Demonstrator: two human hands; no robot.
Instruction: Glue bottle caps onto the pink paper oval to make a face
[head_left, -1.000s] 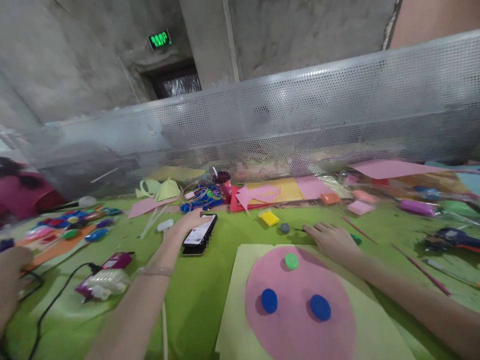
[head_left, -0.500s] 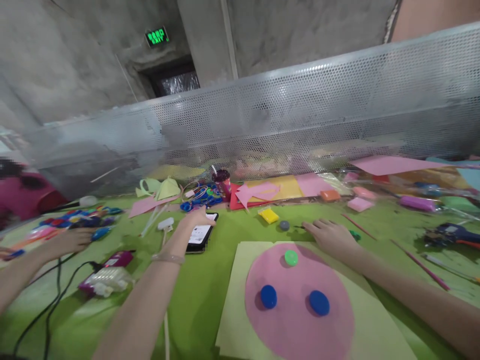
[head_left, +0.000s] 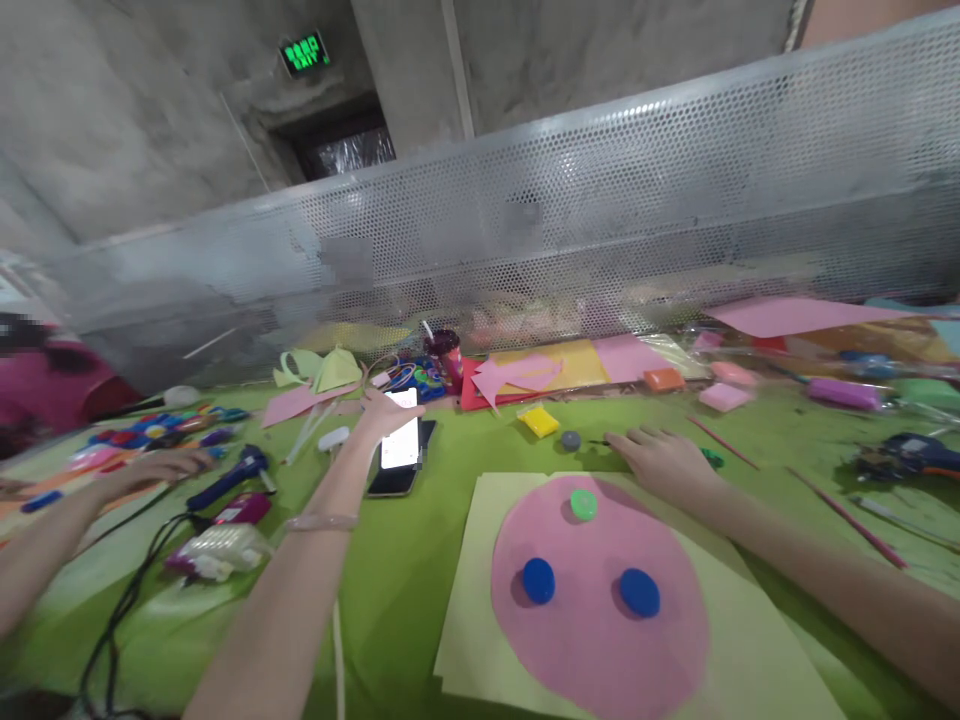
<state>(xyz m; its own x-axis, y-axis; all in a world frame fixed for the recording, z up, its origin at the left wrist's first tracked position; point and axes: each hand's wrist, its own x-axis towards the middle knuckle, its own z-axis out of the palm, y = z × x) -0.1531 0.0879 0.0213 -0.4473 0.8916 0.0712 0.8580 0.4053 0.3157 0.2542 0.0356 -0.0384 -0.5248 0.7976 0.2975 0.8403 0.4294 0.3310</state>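
My left hand [head_left: 381, 412], with a band on its wrist, grips the upper part of a smartphone [head_left: 401, 442] whose screen is lit white. The phone's top edge is tipped up. Beneath it lies a dark, flat, phone-shaped thing [head_left: 391, 485]. My right hand [head_left: 651, 458] rests on the green table, fingers apart, its fingertips by a small thin dark piece [head_left: 598, 442]. Close by are a grey lump [head_left: 571, 440] and a yellow packet [head_left: 539, 421]. In front of me, a pink paper circle [head_left: 600, 640] on pale yellow paper [head_left: 469, 600] bears two blue discs [head_left: 639, 593] and a green one [head_left: 583, 504].
At the left, another person's hand [head_left: 161, 465] lies near colourful small pieces [head_left: 150, 430], a blue glue gun [head_left: 232, 478] and black cables [head_left: 135, 580]. A lidded cup [head_left: 448, 360] stands at the back. Clay packs [head_left: 844, 393] and another glue gun [head_left: 911, 452] lie right. A perforated metal panel [head_left: 600, 220] rises behind.
My left hand has raised the lit phone, uncovering the dark shape under it. At the left, the other person's hand has shifted and a blue glue gun shows. My right hand stays in place.
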